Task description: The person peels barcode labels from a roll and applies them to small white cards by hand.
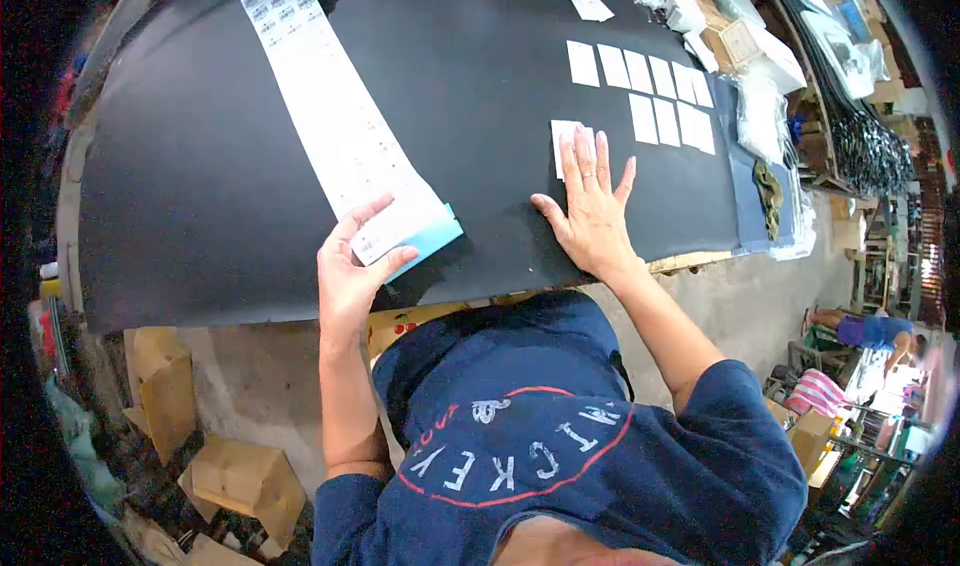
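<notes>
A long white label strip [345,116] with printed marks runs down the dark table to my left hand [350,261]. Thumb and fingers of that hand pinch the strip's near end, where a light blue backing [432,238] shows underneath. My right hand [594,206] lies flat with its fingers spread, the fingertips resting on a white card [560,146]. Beyond it, several white cards [612,66] lie in two rows, and a small pile of cards [588,3] sits farther back.
The black table [200,186] has its near edge against my body. Plastic bags [762,116] and boxes [745,44] crowd the right side. Cardboard boxes [245,481] stand on the floor at the lower left. Another person [880,332] is far off at the right.
</notes>
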`<state>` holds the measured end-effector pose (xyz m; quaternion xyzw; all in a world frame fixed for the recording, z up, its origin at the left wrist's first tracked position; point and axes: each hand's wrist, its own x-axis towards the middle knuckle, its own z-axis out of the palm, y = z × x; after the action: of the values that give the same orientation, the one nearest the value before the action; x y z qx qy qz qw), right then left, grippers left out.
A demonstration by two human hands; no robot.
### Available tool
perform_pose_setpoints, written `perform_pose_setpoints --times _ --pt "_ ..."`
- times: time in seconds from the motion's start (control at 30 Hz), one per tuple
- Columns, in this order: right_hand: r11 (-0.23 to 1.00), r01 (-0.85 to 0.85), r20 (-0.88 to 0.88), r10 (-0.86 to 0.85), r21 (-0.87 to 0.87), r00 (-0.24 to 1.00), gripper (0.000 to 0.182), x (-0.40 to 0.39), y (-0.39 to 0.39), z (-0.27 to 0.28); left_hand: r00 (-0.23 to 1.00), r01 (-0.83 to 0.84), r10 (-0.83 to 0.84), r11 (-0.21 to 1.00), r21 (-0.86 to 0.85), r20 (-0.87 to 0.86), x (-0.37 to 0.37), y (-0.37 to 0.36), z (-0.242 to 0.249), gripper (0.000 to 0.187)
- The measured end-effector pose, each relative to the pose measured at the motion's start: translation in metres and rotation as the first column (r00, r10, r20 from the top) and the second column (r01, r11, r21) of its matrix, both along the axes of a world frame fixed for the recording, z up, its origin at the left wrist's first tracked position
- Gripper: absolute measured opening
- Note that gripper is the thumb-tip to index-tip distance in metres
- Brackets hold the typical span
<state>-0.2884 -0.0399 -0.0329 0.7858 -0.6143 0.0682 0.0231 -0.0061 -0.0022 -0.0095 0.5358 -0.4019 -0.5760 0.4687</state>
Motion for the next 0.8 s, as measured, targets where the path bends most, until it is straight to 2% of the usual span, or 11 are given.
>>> perform_pose_setpoints --times 0.17,0.37,0.43,0.47,0.6,0.7,0.77,0.8 --pt "1.000 -0.013 0.016 0.014 -0.028 1.000 0.074 0.000 0.001 0.000 0.998 -0.007 0.006 1.000 -0.017 -0.055 0.000 0.004 -0.003 0.063" --pt "0.998 -0.039 0.066 0.042 -0.054 0.997 0.073 -0.004 0.003 0.003 0.997 0.072 -0.073 0.994 -0.086 -0.008 0.004 0.007 0.001 0.062" --pt "0.997 -0.079 -0.011 0.080 0.007 0.997 0.074 -0.004 0.004 0.006 0.997 0.078 -0.077 0.991 -0.113 0.011 0.004 0.007 -0.001 0.061" --pt "0.997 -0.079 -0.007 0.079 0.010 0.997 0.074 -0.004 0.005 0.005 0.996 0.084 -0.081 0.986 -0.143 0.027 0.005 0.007 -0.002 0.060" --pt "0.999 -0.036 -0.010 0.036 -0.031 0.999 0.073 -0.003 0.005 0.000 0.996 0.086 -0.087 0.992 -0.093 -0.007 0.003 0.006 -0.001 0.063" --pt "0.999 -0.028 -0.032 0.027 -0.026 0.999 0.075 -0.002 0.005 0.000 0.998 0.061 -0.063 0.987 -0.148 -0.012 -0.004 0.008 0.002 0.063" --pt "0.998 -0.041 0.031 0.042 -0.050 0.999 0.078 -0.003 0.007 0.000 0.992 0.013 -0.037 0.981 -0.195 -0.119 -0.009 0.009 0.004 0.059" --pt "0.996 -0.046 0.116 0.056 -0.083 0.992 0.080 -0.001 0.008 0.003 0.994 -0.003 -0.019 0.981 -0.192 -0.112 -0.012 0.009 0.006 0.059"
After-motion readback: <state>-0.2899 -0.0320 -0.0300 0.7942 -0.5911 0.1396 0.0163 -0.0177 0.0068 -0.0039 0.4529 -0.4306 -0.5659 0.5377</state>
